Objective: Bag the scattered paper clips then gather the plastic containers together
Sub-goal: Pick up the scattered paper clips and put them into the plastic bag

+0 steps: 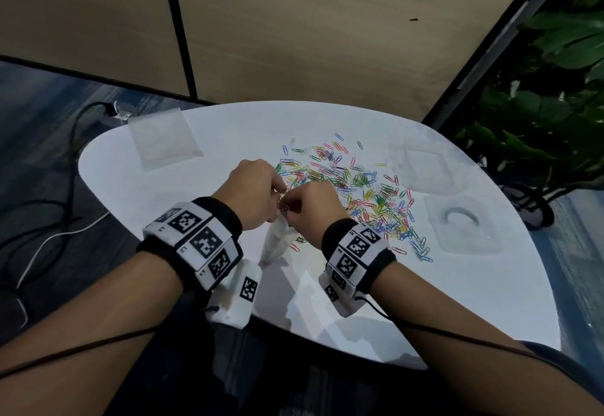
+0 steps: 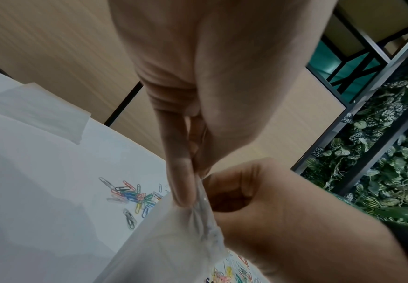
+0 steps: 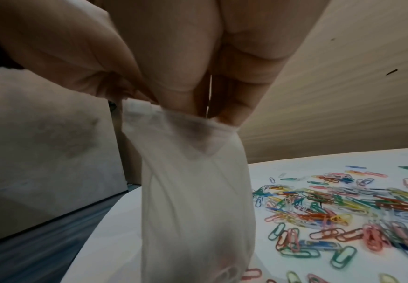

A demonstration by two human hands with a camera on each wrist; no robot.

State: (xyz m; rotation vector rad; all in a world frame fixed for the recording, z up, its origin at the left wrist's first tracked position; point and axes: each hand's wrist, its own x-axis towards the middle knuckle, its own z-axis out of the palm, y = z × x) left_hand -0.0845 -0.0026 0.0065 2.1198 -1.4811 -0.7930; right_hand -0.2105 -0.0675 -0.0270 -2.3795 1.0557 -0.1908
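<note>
Bagging step in hand: left hand (image 1: pixel 253 195) and right hand (image 1: pixel 310 208) both pinch the translucent bag (image 1: pixel 276 242) mouth; next, spread it and load the paper clips (image 1: pixel 366 193) from the counter (image 1: pixel 359 301).

Beige wall panels (image 1: pixel 294 23) — leafy plant (image 1: pixel 555 88) (right), blue floor (image 1: pixel 39 114).

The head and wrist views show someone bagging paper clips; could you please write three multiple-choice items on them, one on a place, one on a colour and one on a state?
1. Where do most paper clips lie?
A. on the table
B. in the containers
C. on the floor

2. What colour is the bag?
A. black
B. translucent white
C. red

3. How do the hands hold the bag?
A. one flat palm beneath
B. neither touches it
C. both grip its mouth

Answers: 1 A, the heap spreads over the tabletop. 2 B, fingers show dimly through it. 3 C, left hand and right hand pinch its top edge.
</note>
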